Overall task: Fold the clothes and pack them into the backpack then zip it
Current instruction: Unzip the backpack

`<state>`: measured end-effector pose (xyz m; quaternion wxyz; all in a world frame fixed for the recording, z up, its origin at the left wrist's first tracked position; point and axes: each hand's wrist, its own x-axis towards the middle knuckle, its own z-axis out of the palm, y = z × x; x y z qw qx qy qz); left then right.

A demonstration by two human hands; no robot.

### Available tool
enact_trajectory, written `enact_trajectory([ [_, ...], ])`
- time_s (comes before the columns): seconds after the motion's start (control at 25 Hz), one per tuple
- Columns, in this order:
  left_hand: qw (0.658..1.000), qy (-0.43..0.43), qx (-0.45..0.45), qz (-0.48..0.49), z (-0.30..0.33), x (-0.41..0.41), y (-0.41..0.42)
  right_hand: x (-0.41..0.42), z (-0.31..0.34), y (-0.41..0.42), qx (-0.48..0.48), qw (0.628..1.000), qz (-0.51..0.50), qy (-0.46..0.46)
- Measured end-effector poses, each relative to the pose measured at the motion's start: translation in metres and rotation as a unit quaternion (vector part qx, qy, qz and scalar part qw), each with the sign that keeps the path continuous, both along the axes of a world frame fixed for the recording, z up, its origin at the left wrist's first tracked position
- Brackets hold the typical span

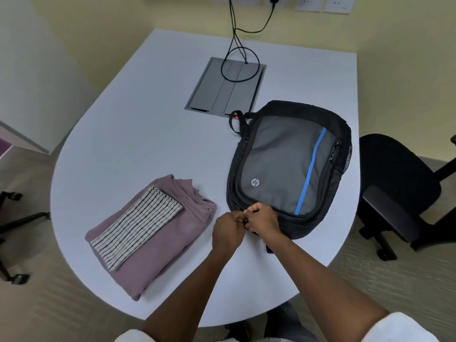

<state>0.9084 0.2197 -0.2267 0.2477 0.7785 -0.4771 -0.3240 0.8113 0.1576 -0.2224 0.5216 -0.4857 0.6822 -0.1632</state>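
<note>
Hard to see: both hands meet at the near edge of the backpack (pixel 283 169), and they cover the spot they work on. A small dark bit shows between the fingers, too small to tell what it is.
Left hand (pixel 228 230): fingers curled, the grip pinching something tiny at the backpack's near edge, right against the other hand.
Right hand (pixel 262 219): fingers curled into a fist on the same spot, the grip pinching at the backpack's edge.
Cut off: the sleeves are white and run out of the bottom of the picture. The sockets on the wall are cut by the top edge.
Backpack: one, black and grey with a blue stripe, lying flat on the right part of the counter (pixel 138 124). It looks zipped, but the near edge is hidden.
Clothes: two, both folded, on the left part of the counter, apart from the backpack. A striped cloth (pixel 138 224) lies on top of a purple cloth (pixel 162 253).
Grey panel (pixel 225 87): one, set into the counter behind the backpack.
Cables (pixel 240 67): black ones loop over the panel and go up to the wall. I cannot count them for sure.
Chairs: one black chair (pixel 399 188) on the right. Chair legs (pixel 14 218) show on the left, the rest is out of view.
</note>
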Motion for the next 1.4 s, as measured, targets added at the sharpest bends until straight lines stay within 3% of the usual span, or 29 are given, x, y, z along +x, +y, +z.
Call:
enact_trajectory([
  [0.24,0.992,0.115,0.042,0.035,-0.001,0.015,-0.017,-0.001,0.0,-0.004,-0.021,0.997,0.049,0.051],
  [0.56,0.98,0.113,0.078,0.141,0.006,0.003,-0.041,-0.006,0.002,-0.005,-0.117,0.985,0.109,0.068],
  [0.8,0.976,0.089,0.14,0.144,0.015,0.009,-0.06,-0.007,0.007,-0.001,-0.146,0.98,0.12,0.069],
  [0.96,0.975,0.088,0.14,0.145,0.012,0.007,-0.06,-0.009,0.01,0.001,-0.132,0.979,0.117,0.103],
  [1.4,0.95,0.207,0.093,0.217,0.021,0.003,-0.055,-0.058,0.017,0.017,-0.155,0.97,0.087,0.168],
])
